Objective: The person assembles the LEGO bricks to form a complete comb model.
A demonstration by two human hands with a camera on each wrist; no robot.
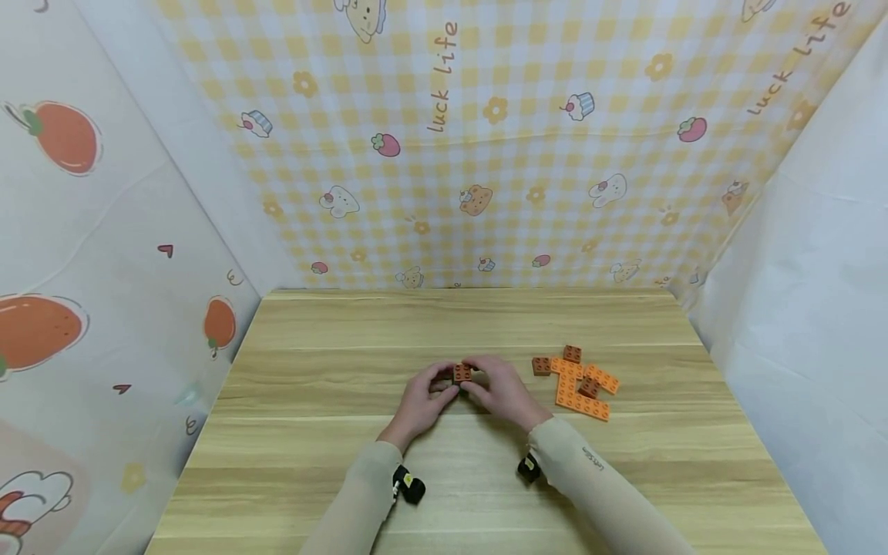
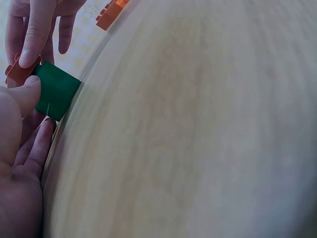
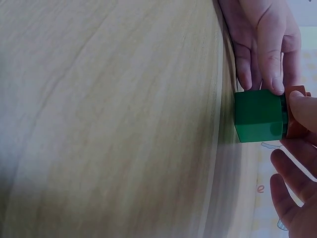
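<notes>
A green toy building brick stands on the table, its plain side facing the right wrist camera. My left hand grips it between thumb and fingers. Just on top of it sits a small brown building brick, studs up, pinched by the thumb and fingers of my right hand. In the right wrist view a dark, narrow gap shows between the two bricks. From the head view the green brick is mostly hidden beneath the brown one and the hands.
To the right lie flat orange building plates, with one brown brick among them, another brown brick at their left and a third brown brick behind. A patterned cloth hangs behind the wooden table.
</notes>
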